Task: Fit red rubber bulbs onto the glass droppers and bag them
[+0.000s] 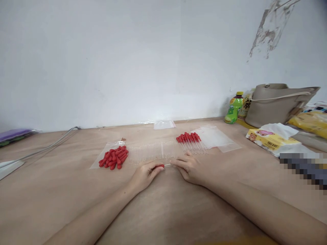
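Observation:
My left hand (146, 174) pinches a red rubber bulb (161, 165) near the middle of the table. From the bulb a thin clear tube (167, 165) runs right to the fingertips of my right hand (187, 167), which are closed on its other end. Behind my hands lies a row of clear tubes (148, 152). A pile of loose red bulbs (114, 157) rests on a clear bag at the left. Several tubes with red bulbs on their far ends (190, 139) lie side by side beyond my right hand.
Clear plastic bags (216, 137) lie right of the bulbed tubes, another (164, 125) near the wall. Farther right stand a green bottle (233, 108), a beige bag (273, 105) and a yellow tissue pack (273, 141). A grey cable (55, 144) crosses the left side.

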Motion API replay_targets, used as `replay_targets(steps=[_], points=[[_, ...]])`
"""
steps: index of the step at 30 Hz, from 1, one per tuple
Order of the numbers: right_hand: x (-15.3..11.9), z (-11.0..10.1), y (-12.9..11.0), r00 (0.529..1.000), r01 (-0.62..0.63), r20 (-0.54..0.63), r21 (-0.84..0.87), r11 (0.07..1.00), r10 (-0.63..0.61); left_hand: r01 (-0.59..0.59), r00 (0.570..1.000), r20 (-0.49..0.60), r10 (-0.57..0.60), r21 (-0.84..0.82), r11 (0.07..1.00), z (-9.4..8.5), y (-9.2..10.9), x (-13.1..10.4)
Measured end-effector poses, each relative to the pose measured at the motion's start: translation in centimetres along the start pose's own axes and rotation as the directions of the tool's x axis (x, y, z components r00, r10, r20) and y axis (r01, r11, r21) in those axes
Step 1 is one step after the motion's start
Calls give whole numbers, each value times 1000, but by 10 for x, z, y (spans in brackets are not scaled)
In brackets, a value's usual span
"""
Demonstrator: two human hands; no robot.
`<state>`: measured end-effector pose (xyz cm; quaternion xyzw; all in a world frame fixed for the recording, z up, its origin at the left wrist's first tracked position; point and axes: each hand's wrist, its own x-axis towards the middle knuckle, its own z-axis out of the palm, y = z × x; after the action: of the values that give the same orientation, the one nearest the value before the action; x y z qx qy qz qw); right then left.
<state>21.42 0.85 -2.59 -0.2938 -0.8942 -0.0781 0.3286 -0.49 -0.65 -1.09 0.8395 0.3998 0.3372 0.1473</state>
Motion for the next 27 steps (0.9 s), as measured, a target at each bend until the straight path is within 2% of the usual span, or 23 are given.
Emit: replay_targets(steps=[3,5,10,19,23,27], points=[[3,0,-1,996,-67,-50,79,995,71,35,997,-65,-36,-13,999,0,-4,1],[4,-1,-2,994,-97,-44,107,990,102,29,997,-76,-30,-17,999,0,-5,1],[8,-8,-5,997,-75,23,90,993,74,-16,998,-65,15,-12,1000,1,-4,0],[17,-32,-16,961,-186,225,91,978,161,-2,1000,-25,1,-26,1000,1,-5,-2],[14,-25,-7,964,-111,254,86,990,85,8,998,61,-5,-45,999,0,-3,-3],[10,-16,-3,983,-55,178,37,998,47,44,997,67,-40,-61,997,0,-1,-3]])
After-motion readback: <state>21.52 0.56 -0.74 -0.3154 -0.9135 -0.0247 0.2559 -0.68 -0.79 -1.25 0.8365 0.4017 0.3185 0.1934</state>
